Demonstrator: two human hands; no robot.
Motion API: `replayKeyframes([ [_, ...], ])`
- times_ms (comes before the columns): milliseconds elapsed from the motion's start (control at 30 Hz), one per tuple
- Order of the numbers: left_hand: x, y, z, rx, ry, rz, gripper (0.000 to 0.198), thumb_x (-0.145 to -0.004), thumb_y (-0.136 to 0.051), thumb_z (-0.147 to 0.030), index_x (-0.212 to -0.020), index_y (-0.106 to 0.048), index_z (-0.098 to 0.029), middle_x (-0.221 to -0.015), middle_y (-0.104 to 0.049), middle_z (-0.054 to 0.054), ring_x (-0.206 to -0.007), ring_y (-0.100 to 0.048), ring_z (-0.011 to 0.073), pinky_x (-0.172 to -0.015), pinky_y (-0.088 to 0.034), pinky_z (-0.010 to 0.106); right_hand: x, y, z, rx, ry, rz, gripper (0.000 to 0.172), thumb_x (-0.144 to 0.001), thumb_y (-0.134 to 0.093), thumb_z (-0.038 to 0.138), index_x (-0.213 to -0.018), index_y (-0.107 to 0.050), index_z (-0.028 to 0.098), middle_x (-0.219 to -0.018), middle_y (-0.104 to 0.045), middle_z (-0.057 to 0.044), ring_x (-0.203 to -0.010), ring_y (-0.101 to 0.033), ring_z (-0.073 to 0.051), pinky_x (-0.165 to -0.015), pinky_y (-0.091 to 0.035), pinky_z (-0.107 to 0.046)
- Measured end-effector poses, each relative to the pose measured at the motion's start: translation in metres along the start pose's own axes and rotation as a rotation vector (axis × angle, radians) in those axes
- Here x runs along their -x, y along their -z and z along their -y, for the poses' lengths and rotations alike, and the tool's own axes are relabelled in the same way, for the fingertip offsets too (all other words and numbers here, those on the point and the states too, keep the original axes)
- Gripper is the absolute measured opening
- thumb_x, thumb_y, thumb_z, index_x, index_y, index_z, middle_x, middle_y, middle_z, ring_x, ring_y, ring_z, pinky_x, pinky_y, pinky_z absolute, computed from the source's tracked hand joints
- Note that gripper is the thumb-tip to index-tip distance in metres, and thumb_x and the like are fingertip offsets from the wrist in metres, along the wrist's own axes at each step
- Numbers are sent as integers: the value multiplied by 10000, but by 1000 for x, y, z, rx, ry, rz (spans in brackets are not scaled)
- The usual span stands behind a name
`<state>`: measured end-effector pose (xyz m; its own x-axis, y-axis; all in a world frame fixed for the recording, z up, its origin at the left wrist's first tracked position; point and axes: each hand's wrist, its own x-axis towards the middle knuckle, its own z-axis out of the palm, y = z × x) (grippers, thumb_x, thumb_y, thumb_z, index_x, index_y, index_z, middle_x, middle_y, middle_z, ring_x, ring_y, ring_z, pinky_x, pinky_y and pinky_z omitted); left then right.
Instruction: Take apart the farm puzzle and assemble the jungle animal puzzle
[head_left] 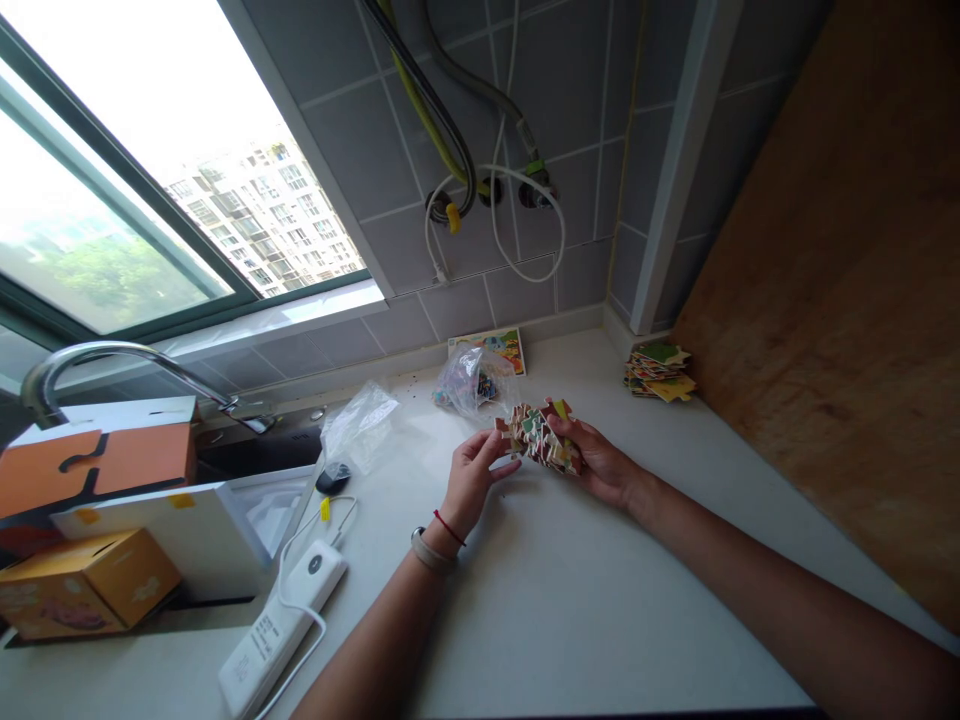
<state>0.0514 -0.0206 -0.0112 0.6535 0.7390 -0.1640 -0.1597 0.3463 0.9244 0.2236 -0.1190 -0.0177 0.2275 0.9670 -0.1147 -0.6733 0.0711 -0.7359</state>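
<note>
Both hands meet over the white counter around a stack of colourful jigsaw pieces. My right hand cups the stack from the right and underneath, fingers curled round it. My left hand pinches the stack's left end with thumb and fingertips. A second pile of jigsaw pieces lies in the back right corner by the wooden panel. A clear plastic bag with more pieces sits just behind the hands, in front of a small picture card leaning at the wall.
An empty clear bag lies left of the hands. A white power bank with cable, a black mouse, cardboard boxes and a tap fill the left. The wooden panel bounds the right.
</note>
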Motion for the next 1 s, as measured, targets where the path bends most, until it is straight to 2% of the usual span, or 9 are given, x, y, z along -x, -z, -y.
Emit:
replayKeyframes([
  [133, -1, 1, -3, -27, 39, -15, 556, -644, -959, -495, -988, -742, -116, -1040, -760, 127, -977, -732, 247, -774, -646, 332, 0, 1, 1, -36, -20, -2, 526, -698, -930, 436, -1131, -688, 261, -1009, -811, -27, -922, -768, -206, -789, -622, -272],
  [233, -2, 1, -1, -52, 46, -52, 555, -566, -992, -484, -880, -709, -125, -903, -744, 70, -831, -727, 192, -694, -639, 290, 4, -2, 2, -18, -75, 66, 522, -710, -922, 447, -1134, -689, 253, -981, -809, -35, -922, -769, -216, -782, -624, -279],
  [433, -3, 1, -1, -129, 15, -53, 561, -552, -986, -510, -813, -658, -136, -799, -694, 17, -696, -680, 139, -597, -612, 244, 5, -2, 2, 24, -96, 125, 501, -727, -913, 450, -1126, -693, 241, -1082, -790, -49, -920, -759, -189, -818, -613, -249],
  [533, -3, 0, -2, -209, -27, -27, 584, -605, -934, -591, -850, -650, -143, -797, -686, 17, -671, -674, 135, -576, -595, 233, 3, 0, 1, 42, -75, 123, 499, -748, -895, 459, -1150, -689, 247, -1074, -788, -46, -921, -757, -187, -812, -613, -248],
  [667, 0, -2, -1, -296, -107, 12, 603, -766, -770, -705, -966, -660, -147, -852, -681, 41, -664, -673, 142, -537, -557, 227, 2, -1, 2, 39, -41, 88, 488, -742, -895, 474, -1132, -694, 262, -996, -795, -40, -933, -761, -217, -803, -622, -279],
  [800, 12, 9, -8, -446, -214, -6, 527, -905, -646, -660, -1051, -669, -155, -890, -720, 82, -722, -694, 172, -614, -558, 260, 3, -2, 6, 22, -13, 21, 472, -729, -905, 461, -1103, -685, 275, -1006, -799, -38, -909, -763, -215, -787, -619, -279],
  [867, 20, 27, -20, -584, -299, -92, 452, -954, -599, -601, -1046, -678, -166, -906, -732, 96, -762, -704, 198, -658, -566, 296, 2, -1, 9, 21, -15, 7, 489, -715, -914, 462, -1097, -677, 271, -998, -800, -39, -884, -761, -206, -756, -614, -265],
  [933, 28, 53, -36, -800, -457, -319, 356, -946, -626, -529, -1020, -691, -187, -970, -729, 105, -886, -706, 245, -718, -572, 334, 2, -1, 10, 18, -21, 8, 495, -714, -914, 463, -1100, -675, 267, -973, -799, -36, -860, -756, -196, -732, -608, -253],
  [1000, 35, 83, -54, -1092, -661, -564, 286, -935, -630, -456, -1037, -694, -196, -1128, -698, 127, -1088, -659, 297, -916, -547, 423, 2, -1, 10, 10, -32, 16, 493, -716, -913, 464, -1103, -680, 266, -952, -796, -32, -852, -752, -191, -731, -604, -247],
])
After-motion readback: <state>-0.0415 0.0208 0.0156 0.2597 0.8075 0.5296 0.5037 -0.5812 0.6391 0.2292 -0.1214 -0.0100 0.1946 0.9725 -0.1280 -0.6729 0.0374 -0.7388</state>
